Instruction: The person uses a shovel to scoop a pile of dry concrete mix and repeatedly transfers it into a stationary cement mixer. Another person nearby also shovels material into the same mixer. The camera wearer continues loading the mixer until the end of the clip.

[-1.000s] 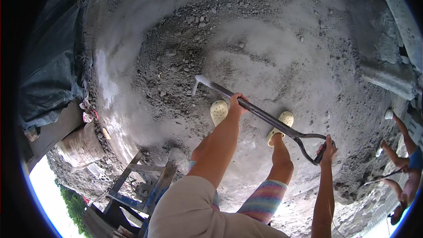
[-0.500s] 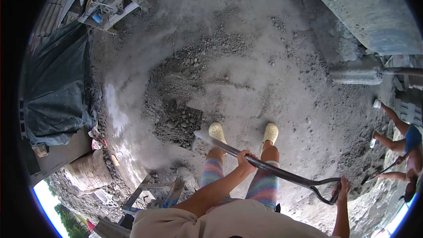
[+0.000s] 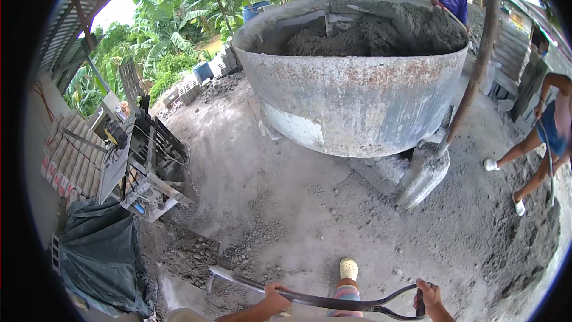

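A long dark shovel [image 3: 322, 301] with a D-shaped handle lies crosswise in front of my body. My left hand [image 3: 276, 297] is wrapped round its shaft, toward the blade end. My right hand [image 3: 430, 298] closes on the grip of the D-handle at the right. The pale worn blade [image 3: 219, 272] shows nearly edge-on at the left, low over the ground beside a dug patch of loose gravel and grey soil [image 3: 193, 253]. One cream clog [image 3: 348, 269] of mine shows beyond the shaft.
A big rusty metal tub [image 3: 357, 101] of grey mix stands ahead, near a wooden pole [image 3: 471, 83]. A person in purple [image 3: 451, 0] stands behind it; another person [image 3: 557, 119] holds a tool at right. A wooden-framed machine [image 3: 143, 173] and dark tarp [image 3: 101, 250] are left.
My view has tilted up, bringing the tub, the greenery and the person in purple into sight. Both hands keep their hold on the shovel, which now appears lower in the picture.
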{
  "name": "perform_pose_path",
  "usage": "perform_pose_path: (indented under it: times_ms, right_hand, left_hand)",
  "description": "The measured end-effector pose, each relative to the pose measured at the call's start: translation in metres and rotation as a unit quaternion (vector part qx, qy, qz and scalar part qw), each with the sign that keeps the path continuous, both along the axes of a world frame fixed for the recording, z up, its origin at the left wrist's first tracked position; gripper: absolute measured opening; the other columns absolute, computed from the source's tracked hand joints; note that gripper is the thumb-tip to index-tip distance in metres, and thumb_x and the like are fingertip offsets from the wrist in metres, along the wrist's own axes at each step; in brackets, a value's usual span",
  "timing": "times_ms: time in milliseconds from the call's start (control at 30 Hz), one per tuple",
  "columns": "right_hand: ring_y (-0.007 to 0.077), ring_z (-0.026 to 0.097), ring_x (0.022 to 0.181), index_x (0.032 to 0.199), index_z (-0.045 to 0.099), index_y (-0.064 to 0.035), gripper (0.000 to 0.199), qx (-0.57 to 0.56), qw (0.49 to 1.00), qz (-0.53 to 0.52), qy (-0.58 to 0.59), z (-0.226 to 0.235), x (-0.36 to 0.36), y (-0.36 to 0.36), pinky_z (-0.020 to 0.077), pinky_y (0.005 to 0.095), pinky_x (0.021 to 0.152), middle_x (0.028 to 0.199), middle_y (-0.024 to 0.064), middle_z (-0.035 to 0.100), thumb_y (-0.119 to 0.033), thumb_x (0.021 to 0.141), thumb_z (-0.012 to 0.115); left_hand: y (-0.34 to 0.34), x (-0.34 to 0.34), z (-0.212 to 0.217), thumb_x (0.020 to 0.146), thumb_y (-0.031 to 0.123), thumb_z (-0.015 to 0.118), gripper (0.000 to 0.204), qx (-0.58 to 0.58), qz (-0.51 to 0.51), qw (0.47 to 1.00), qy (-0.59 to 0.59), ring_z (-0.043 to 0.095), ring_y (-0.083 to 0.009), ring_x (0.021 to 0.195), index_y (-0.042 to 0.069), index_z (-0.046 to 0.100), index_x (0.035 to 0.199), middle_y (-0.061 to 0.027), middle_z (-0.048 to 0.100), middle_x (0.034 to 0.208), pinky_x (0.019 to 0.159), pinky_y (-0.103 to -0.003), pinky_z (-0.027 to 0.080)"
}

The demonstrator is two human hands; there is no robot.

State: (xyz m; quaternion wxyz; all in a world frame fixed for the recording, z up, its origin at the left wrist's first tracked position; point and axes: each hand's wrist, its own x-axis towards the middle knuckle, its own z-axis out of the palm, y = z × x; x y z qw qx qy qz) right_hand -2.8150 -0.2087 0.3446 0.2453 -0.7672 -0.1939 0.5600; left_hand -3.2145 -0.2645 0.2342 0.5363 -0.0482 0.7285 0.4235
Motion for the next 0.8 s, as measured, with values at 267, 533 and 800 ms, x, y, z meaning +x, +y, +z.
perform_pose_path:
  times_ms: [267, 533, 800]
  right_hand:
    - [0.0201, 0.043, 0.037, 0.056, 0.039, -0.0102, 0.038, -0.048, 0.936, -0.075, 0.340, 0.019, -0.041, 0.124, 0.0367, 0.0309, 0.035, 0.045, 0.0068, 0.041, -0.044, 0.070, 0.050]
    - [0.0181, 0.045, 0.039, 0.071, 0.043, -0.0105, 0.029, -0.082, 0.768, -0.022, 0.635, 0.025, -0.123, 0.216, 0.0416, 0.0338, 0.038, 0.049, 0.0035, 0.045, -0.038, 0.078, 0.042]
    - [0.0148, 0.045, 0.040, 0.077, 0.045, -0.0107, 0.025, -0.048, 0.736, -0.088, 0.670, 0.034, -0.120, 0.217, 0.0422, 0.0273, 0.037, 0.051, 0.0044, 0.045, -0.035, 0.079, 0.044]
  left_hand:
    - [0.263, -0.036, 0.252, 0.060, 0.005, 0.050, 0.013, 0.133, 0.201, 0.970, 0.007, 0.042, -0.0176, 0.057, 0.008, 0.037, 0.062, -0.0049, 0.039, 0.063, 0.054, -0.032, 0.040]
    - [0.481, -0.022, 0.386, 0.062, 0.010, 0.060, 0.018, 0.289, -0.107, 0.882, 0.357, 0.050, -0.0205, 0.056, 0.000, 0.048, 0.072, -0.0077, 0.047, 0.066, 0.046, -0.038, 0.043]
    - [0.461, 0.006, 0.398, 0.059, 0.011, 0.061, 0.020, 0.369, -0.140, 0.866, 0.306, 0.046, -0.0156, 0.050, 0.001, 0.047, 0.069, -0.0051, 0.045, 0.062, 0.044, -0.031, 0.040]
